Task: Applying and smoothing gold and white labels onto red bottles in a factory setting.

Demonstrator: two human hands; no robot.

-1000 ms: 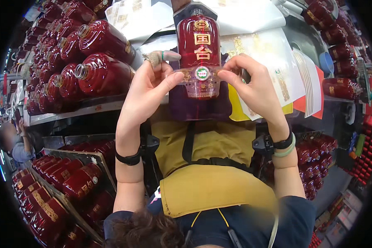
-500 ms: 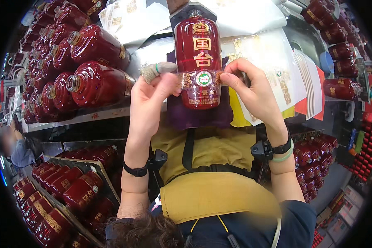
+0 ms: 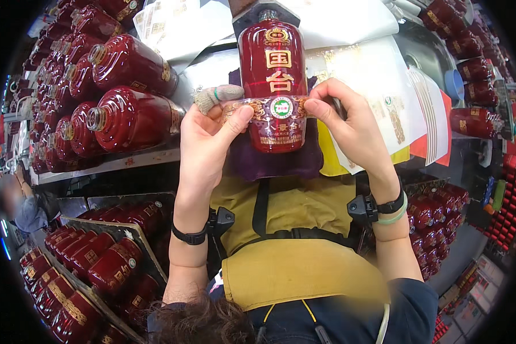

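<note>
While both hands are pressing against the front of the dark red ceramic bottle [image 3: 272, 86], the label band [image 3: 269, 109] with its round green-and-white seal is being smoothed across the bottle's belly. Compared with the picture a second ago, the bottle is sitting slightly higher in view and is standing straighter, and the thumbs are now spreading outward along the band rather than meeting near the seal; that suggests the label is already placed and its ends are being pressed down flat.

The left hand [image 3: 209, 137] is half curled, its thumb lying on the left end of the band and a finger wrapped in a grey cloth cot [image 3: 218, 94] reaching round the bottle's side. The right hand [image 3: 350, 120] is likewise partly closed, thumb and forefinger pinching the right end of the band against the glaze. Neither hand is gripping the bottle whole; it is resting on a purple cloth pad [image 3: 281, 160] at the edge of the bench.

Sheets of white printed labels [image 3: 378, 86] are lying on the bench just right of the bottle, beside yellow and red sheets [image 3: 424, 146]. Racks of identical red bottles [image 3: 120, 86] are lying on their sides to the left, and more are filling crates [image 3: 92, 258] below.
</note>
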